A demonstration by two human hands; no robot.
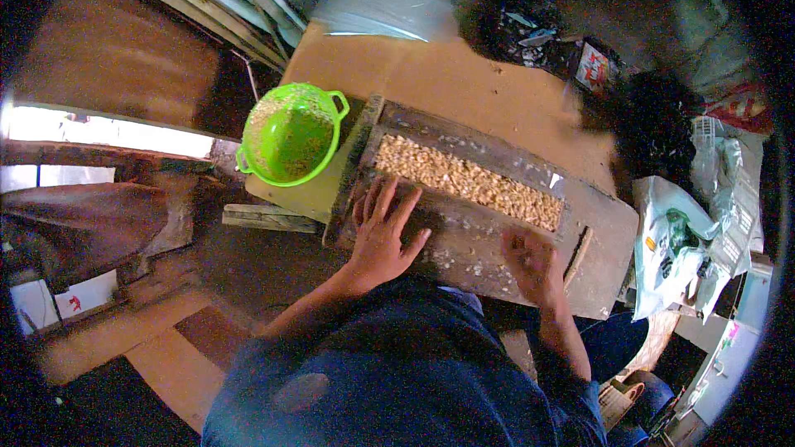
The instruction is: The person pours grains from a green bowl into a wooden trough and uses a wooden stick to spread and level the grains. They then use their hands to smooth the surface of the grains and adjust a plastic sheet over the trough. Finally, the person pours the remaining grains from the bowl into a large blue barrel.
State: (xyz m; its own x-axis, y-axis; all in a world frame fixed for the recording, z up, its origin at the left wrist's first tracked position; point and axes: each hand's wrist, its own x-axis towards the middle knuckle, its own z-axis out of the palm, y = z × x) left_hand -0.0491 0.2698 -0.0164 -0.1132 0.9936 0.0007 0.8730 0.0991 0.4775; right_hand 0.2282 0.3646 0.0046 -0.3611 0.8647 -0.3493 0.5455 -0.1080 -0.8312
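A dark wooden tray or mould (459,254) lies slanted before me, with a long rectangular band of pale tan, grain-like pieces (466,180) in its middle. My left hand (388,236) is over the near left part of the wood, fingers spread and holding nothing. By the right end of the band is my right hand (533,264), motion-blurred with its fingers bent; whether it holds anything is unclear. A bright green plastic basin (289,135) with two handles sits left of the wood, with small bits stuck to its inner wall.
Under the wood is a tan tabletop (435,71). A thin stick (577,257) lies at the right, beside white plastic bags (667,248). Clear plastic sheeting (385,9) covers the far edge. Dark bags (522,25) stand at the back right, and planks (205,9) lean at the back left.
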